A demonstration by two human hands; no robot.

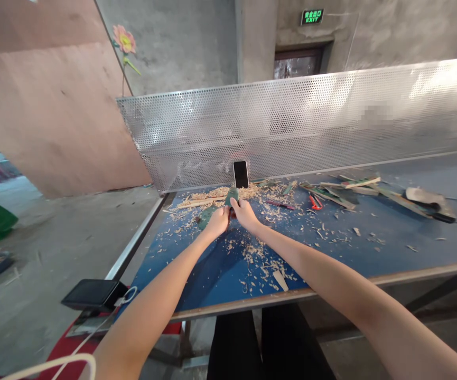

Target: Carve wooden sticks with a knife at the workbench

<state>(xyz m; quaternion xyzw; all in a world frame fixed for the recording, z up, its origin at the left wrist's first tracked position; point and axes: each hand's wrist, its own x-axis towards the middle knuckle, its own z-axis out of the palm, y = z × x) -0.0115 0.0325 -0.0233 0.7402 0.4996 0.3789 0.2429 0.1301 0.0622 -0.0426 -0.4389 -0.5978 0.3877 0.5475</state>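
Observation:
Both arms reach out over a blue tabletop [212, 282] strewn with pale wood shavings [254, 253]. My left hand [218, 221] and my right hand [246, 215] meet near the table's far side, fingers closed around a small green piece [232, 197] that stands up between them. A bit of something red shows just under the fingers. Another green piece [206, 216] lies on the table beside my left hand. Just beyond the hands, a phone [241, 174] leans upright against the perforated metal screen [220, 121].
Right of the hands lie a purple-red tool [279, 204], a red-handled tool [315, 202] and long green-and-tan strips [402, 200]. A light wood piece [280, 281] rests by the near edge. A black box [93, 294] with a white cable sits at the lower left.

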